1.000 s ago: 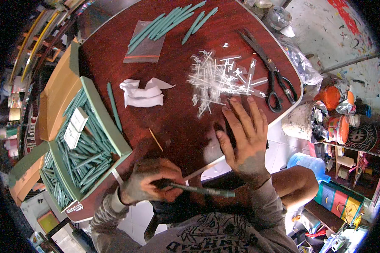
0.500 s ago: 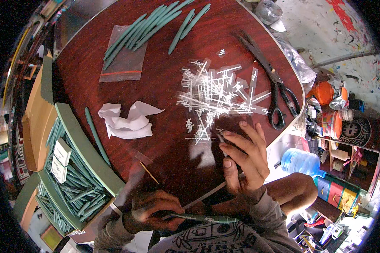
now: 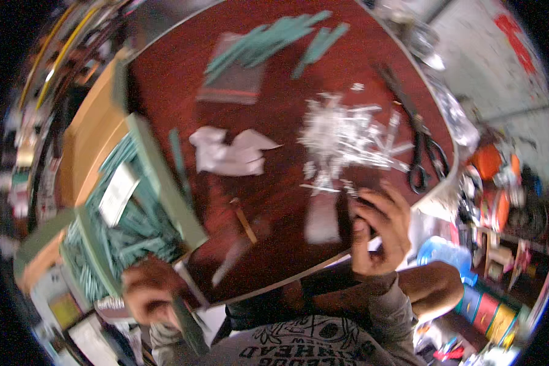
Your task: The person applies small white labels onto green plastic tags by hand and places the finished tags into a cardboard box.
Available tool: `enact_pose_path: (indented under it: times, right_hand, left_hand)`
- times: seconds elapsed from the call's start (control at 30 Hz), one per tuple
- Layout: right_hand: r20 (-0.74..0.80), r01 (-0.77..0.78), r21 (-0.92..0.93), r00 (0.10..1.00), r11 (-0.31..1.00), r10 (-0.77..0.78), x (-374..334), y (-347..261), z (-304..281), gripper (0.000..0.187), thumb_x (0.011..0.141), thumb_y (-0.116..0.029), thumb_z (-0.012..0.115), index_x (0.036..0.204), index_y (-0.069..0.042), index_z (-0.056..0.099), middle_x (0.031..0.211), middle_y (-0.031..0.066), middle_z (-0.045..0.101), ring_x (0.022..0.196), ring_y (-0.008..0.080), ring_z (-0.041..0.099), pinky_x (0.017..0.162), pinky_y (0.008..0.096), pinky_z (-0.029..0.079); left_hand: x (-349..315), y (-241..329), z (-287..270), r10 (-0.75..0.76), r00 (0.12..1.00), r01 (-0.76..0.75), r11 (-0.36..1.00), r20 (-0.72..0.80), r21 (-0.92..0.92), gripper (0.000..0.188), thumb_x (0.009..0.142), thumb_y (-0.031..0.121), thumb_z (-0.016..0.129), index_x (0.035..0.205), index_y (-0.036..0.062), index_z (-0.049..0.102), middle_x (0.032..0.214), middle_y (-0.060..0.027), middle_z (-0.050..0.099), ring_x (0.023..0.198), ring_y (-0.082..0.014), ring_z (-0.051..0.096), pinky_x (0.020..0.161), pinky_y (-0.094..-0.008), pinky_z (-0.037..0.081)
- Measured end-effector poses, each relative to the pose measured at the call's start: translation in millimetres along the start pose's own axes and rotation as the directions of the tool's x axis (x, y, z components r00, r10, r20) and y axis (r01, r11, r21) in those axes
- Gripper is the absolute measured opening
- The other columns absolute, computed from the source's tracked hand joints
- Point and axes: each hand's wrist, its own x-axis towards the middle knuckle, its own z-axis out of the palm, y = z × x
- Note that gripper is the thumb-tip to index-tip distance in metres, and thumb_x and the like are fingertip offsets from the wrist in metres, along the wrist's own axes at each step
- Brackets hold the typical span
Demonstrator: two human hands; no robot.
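Smeared by motion, my left hand [image 3: 152,290] is closed around a green pen [image 3: 190,326] at the lower left, near the box of pens. My right hand [image 3: 381,229] is at the table's near right edge, its thumb and curved fingers apart. Its fingertips are close to a heap of small clear strips with white print [image 3: 341,134]; whether one touches a fingertip is blurred. A toothpick-like wooden stick [image 3: 245,222] and a crumpled white cloth [image 3: 229,152] lie between the hands.
An open green box [image 3: 165,183] full of green pens stands at the left. More green pens [image 3: 262,46] lie across a clear zip bag [image 3: 232,85] at the far side. Black scissors [image 3: 418,128] rest near the right edge. A blue water jug [image 3: 445,256] is beyond that edge.
My left hand has moved left with the pen, toward the box. My right hand stays by the strips, with its fingers more curled. The whole view has shifted, and the table appears farther right.
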Motion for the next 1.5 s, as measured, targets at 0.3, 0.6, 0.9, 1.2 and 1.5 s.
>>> enact_pose_path:
  times: [0.3,0.6,0.9,1.2,1.5]
  right_hand:
    - [0.040,0.139,-0.025,0.990,0.990,-0.138,-12,-11,-9,0.020,0.095,-0.009,0.056,0.107,0.001,0.067,0.122,0.0172,0.065,0.125,0.0395,0.052,0.109,0.0496,0.034]
    - [0.057,0.251,-0.086,0.967,0.964,-0.247,-16,3,-7,0.020,0.094,-0.006,0.058,0.110,0.002,0.067,0.124,0.0172,0.065,0.123,0.0383,0.053,0.108,0.0486,0.037]
    - [0.086,0.395,-0.082,0.918,0.915,-0.388,-14,0,3,0.023,0.094,-0.008,0.058,0.112,0.004,0.065,0.126,0.0177,0.063,0.121,0.0359,0.054,0.107,0.0463,0.039]
    - [0.117,0.430,-0.086,0.900,0.899,-0.419,-19,-43,2,0.022,0.093,-0.010,0.059,0.109,0.003,0.066,0.122,0.0181,0.063,0.120,0.0366,0.054,0.106,0.0464,0.040]
    - [0.177,0.425,-0.017,0.892,0.905,-0.415,-21,-74,3,0.022,0.091,-0.005,0.059,0.110,0.003,0.066,0.121,0.0173,0.063,0.122,0.0364,0.051,0.106,0.0461,0.037]
  left_hand:
    - [-10,26,-114,-0.412,0.902,0.412,0.724,-0.133,0.554,0.016,0.079,0.009,0.076,0.091,0.0020,0.068,0.084,-0.0070,0.066,0.073,-0.0150,0.059,0.066,-0.0288,0.046]
    - [-46,27,-197,-0.365,0.884,0.465,0.615,-0.293,0.637,0.018,0.091,0.024,0.072,0.096,0.0066,0.071,0.088,-0.0019,0.070,0.075,-0.0107,0.056,0.066,-0.0244,0.041]
    - [-125,0,-353,-0.302,0.822,0.567,0.497,-0.482,0.657,0.030,0.096,0.029,0.066,0.105,0.0013,0.070,0.090,-0.0096,0.070,0.082,-0.0178,0.064,0.078,-0.0320,0.050]
    - [-129,-5,-363,-0.354,0.835,0.521,0.267,-0.420,0.811,0.026,0.089,0.035,0.069,0.091,0.0101,0.076,0.069,-0.0153,0.068,0.062,-0.0340,0.067,0.060,-0.0429,0.052]
    - [-99,-13,-275,-0.493,0.750,0.577,0.165,-0.440,0.800,0.034,0.086,0.041,0.068,0.106,0.0139,0.074,0.076,-0.0120,0.073,0.073,-0.0318,0.072,0.072,-0.0435,0.057]
